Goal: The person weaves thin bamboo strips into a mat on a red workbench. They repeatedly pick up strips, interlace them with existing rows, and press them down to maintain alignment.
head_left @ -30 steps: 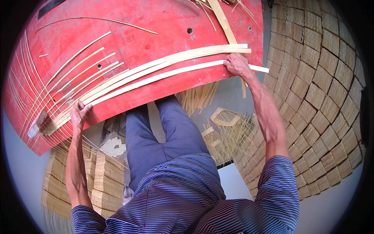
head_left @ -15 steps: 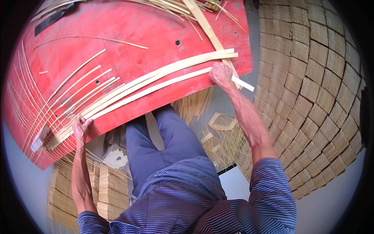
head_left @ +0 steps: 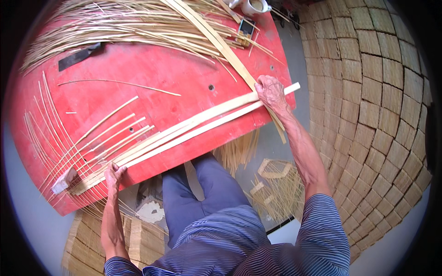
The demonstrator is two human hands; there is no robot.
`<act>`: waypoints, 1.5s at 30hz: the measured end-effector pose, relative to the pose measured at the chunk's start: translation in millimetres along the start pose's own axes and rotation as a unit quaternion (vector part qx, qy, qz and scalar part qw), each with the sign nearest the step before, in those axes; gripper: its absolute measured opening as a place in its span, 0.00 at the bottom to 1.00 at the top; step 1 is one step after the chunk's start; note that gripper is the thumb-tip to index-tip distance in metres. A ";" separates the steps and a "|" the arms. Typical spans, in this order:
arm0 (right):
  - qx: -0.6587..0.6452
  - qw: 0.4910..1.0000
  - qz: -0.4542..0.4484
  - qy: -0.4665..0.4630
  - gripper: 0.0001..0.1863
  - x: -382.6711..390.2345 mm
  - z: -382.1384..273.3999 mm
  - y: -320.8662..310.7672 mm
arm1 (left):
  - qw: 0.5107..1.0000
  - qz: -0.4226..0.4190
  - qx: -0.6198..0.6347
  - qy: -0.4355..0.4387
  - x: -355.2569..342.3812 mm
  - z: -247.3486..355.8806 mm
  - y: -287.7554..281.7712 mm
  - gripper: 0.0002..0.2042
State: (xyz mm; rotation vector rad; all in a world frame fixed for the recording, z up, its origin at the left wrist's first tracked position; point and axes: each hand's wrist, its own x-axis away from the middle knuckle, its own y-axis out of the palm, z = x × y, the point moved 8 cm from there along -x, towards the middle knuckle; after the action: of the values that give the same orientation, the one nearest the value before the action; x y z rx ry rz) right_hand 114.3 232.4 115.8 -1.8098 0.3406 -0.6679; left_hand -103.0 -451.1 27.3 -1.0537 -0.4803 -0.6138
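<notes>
My right hand [head_left: 271, 92] is closed on the right ends of long pale bamboo strips [head_left: 193, 117], where they cross a wider diagonal slat [head_left: 214, 39]. My left hand [head_left: 113, 172] pinches their left part near the red board's front edge. Left of it, a pale, worn block [head_left: 64, 181] rests on a lattice of thin crossed strips [head_left: 94, 133]. The strips lie on the red board [head_left: 161, 108].
A heap of thin strips [head_left: 119, 25] covers the board's back, with a black piece [head_left: 78, 56], small device [head_left: 245, 32] and white cup [head_left: 253, 6]. Stacks of woven panels [head_left: 373, 133] stand right and lower left [head_left: 87, 239]. Loose strips [head_left: 276, 198] lie below.
My right hand has shifted from the front strip up onto the rear strips' ends. The view has shifted, so the board sits lower and more of its back shows.
</notes>
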 end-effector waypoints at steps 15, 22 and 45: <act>0.008 0.996 -0.087 0.023 0.11 -56.6 20.7 -23.4 | 1.000 -0.006 0.017 -0.010 -2.1 -0.3 -0.8 0.19; -0.032 0.999 0.006 -0.022 0.20 -69.9 35.2 -32.5 | 0.999 -0.020 0.026 -0.019 -7.0 3.5 5.8 0.19; 0.020 0.995 -0.094 -0.026 0.14 -76.0 28.4 -17.5 | 1.000 -0.010 0.022 -0.002 -11.4 -11.5 8.0 0.24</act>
State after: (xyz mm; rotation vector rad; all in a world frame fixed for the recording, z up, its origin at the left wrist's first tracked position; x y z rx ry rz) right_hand 68.8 301.1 105.2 -1.8318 0.1232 -0.7512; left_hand -105.1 -456.0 10.0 -1.0095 -0.5065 -0.6168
